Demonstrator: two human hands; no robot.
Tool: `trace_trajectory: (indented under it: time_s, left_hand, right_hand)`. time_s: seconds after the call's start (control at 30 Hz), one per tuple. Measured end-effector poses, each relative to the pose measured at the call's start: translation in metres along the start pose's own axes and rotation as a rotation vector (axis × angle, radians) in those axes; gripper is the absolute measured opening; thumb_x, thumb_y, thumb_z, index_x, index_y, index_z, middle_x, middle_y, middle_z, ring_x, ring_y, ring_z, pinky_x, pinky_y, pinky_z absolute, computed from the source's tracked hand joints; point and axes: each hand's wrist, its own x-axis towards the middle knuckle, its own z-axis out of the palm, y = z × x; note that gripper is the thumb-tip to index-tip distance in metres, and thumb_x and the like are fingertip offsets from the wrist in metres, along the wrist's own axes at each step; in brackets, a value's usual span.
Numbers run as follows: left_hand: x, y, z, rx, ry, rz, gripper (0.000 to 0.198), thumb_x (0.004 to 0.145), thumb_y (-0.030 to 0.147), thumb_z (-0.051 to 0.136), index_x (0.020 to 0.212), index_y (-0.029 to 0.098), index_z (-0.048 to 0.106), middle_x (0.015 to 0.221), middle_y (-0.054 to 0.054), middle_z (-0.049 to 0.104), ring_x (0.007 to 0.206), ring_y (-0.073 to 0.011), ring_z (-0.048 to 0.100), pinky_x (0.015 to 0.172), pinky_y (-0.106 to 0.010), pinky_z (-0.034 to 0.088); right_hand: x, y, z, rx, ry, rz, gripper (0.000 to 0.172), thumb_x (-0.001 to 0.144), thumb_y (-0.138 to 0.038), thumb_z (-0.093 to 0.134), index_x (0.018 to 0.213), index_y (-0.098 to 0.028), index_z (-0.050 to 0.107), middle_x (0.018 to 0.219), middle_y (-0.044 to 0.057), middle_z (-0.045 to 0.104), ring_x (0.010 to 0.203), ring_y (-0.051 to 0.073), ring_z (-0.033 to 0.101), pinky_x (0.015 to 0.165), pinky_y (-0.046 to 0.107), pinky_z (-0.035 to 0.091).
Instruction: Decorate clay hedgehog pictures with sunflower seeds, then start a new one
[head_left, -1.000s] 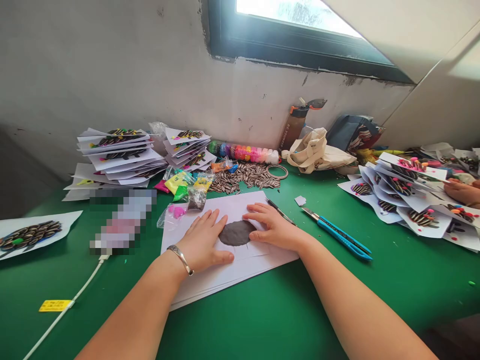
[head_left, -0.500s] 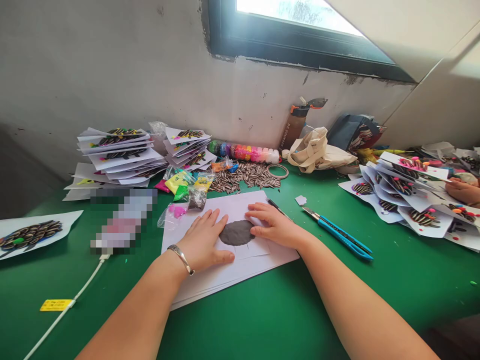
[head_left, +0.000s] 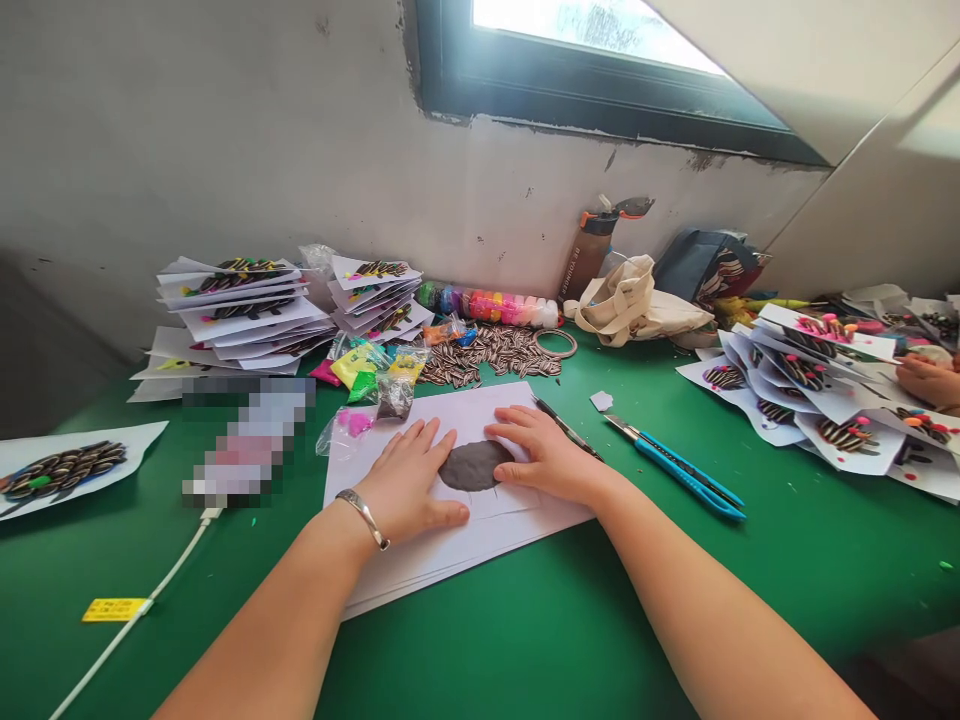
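Observation:
A flattened dark grey oval of modelling clay (head_left: 474, 467) lies on a small white sheet, on top of larger white paper (head_left: 405, 570). My left hand (head_left: 409, 470) rests flat on the paper with fingers spread, touching the clay's left edge. From the other side, my right hand (head_left: 549, 458) lies with fingers apart, its thumb and fingertips at the clay's right edge. Thin drawn lines show just below the clay. A black pen (head_left: 566, 427) lies beyond my right hand, partly over the paper's edge.
A blue utility knife (head_left: 679, 468) lies to the right. Sunflower seeds (head_left: 495, 352), clay packets (head_left: 360, 365) and a tape ring (head_left: 556, 344) sit behind the paper. Stacked seed pictures (head_left: 247, 310) stand back left, more (head_left: 810, 385) at right, near another person's hand (head_left: 930, 380).
My right hand has shifted slightly, its thumb and fingertips reaching a little further left over the clay's edge. My left hand stays put.

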Motion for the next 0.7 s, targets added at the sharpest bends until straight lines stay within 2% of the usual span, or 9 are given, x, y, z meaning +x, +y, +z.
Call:
trace_trajectory:
  time_s: [0.23,0.4,0.53,0.7]
  left_hand:
    - [0.0008,-0.0017,0.0014,0.012,0.006,0.0,0.096,0.065,0.063,0.058,0.142,0.018,0.023,0.151,-0.013,0.008,0.137,-0.0321,0.004,0.11,-0.047,0.012]
    - [0.0011,-0.0013,0.0013,0.007,0.006,0.012,0.096,0.065,0.063,0.057,0.142,0.017,0.023,0.15,-0.014,0.008,0.137,-0.0327,0.004,0.109,-0.048,0.012]
    - [0.0016,-0.0002,0.001,-0.008,0.005,0.001,0.096,0.065,0.062,0.059,0.142,0.018,0.024,0.151,-0.013,0.009,0.137,-0.0331,0.004,0.109,-0.048,0.012]
    - [0.001,0.0002,0.0003,-0.005,0.006,0.009,0.096,0.065,0.062,0.058,0.142,0.017,0.024,0.151,-0.013,0.009,0.137,-0.0334,0.004,0.109,-0.047,0.012]
  right_hand:
    - [0.0013,-0.002,-0.0007,0.006,-0.012,0.002,0.049,0.079,-0.046,0.058,0.124,-0.027,0.054,0.141,0.007,0.038,0.132,0.026,0.028,0.107,0.046,0.022]
    - [0.0003,-0.0028,0.001,-0.049,0.005,-0.005,0.057,0.076,-0.051,0.06,0.127,-0.027,0.051,0.142,0.007,0.037,0.133,0.027,0.026,0.107,0.047,0.021]
    - [0.0001,-0.0034,0.0026,-0.042,-0.009,0.012,0.054,0.079,-0.054,0.055,0.126,-0.029,0.051,0.142,0.007,0.036,0.133,0.027,0.026,0.107,0.048,0.021]
    - [0.0005,-0.0043,0.0036,-0.086,0.005,0.004,0.061,0.074,-0.056,0.058,0.128,-0.03,0.048,0.143,0.006,0.034,0.133,0.028,0.023,0.107,0.05,0.019]
